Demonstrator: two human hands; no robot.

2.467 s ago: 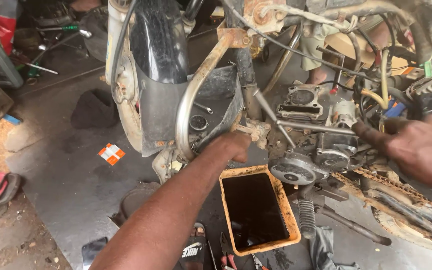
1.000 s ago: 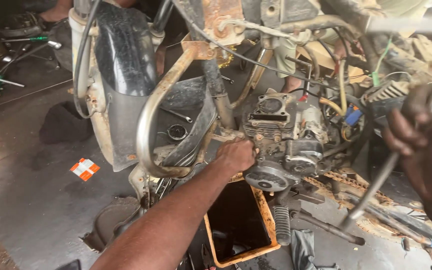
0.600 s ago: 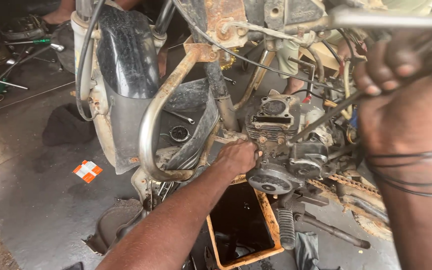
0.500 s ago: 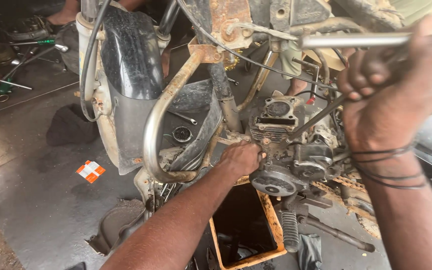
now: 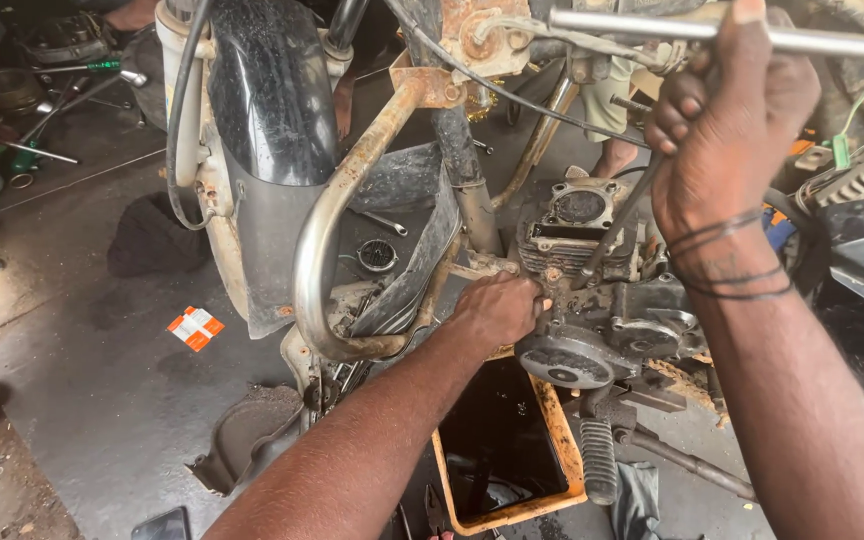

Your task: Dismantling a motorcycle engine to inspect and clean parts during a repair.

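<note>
Since half a second ago the right hand (image 5: pixel 727 130) has risen a little with the long shiny steel rod (image 5: pixel 812 38), now near the top edge of view, its grip wrapped shut around it; the left hand (image 5: pixel 497 310) has stayed put, fingers curled and pressed against the front of the grimy grey metal motorcycle engine (image 5: pixel 602 275), though whether it pinches anything cannot be told; the engine sits in the rusty frame behind the curved chrome guard tube (image 5: pixel 317 250), directly above the orange rectangular drain tray of dark oil (image 5: pixel 567 460) on the floor.
</note>
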